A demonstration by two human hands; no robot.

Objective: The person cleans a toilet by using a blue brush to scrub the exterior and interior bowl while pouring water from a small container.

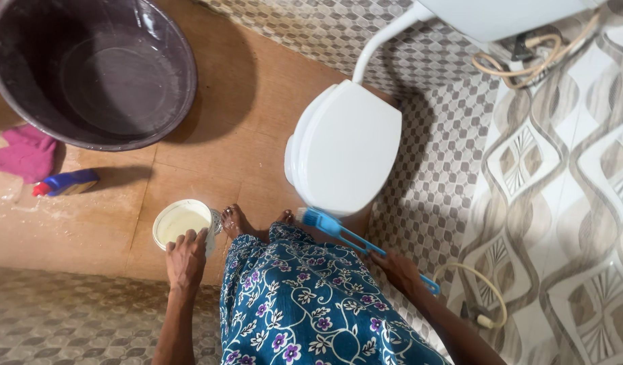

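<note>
My left hand [186, 259] grips the rim of the white mug [181, 223] of water, my right hand [401, 272] is closed on the blue brush [338, 232], bristles just short of the toilet [345, 145], whose lid is down, scrubbing unstarted.

A blue bottle [69, 182] with a red cap lies on its side on the brown floor [210, 155] at nine o'clock, cap pointing left, just below the dark basin [91, 71] and touching the pink cloth [24, 152]. Any label on it is too small to make out. There are no signs or screens.
</note>
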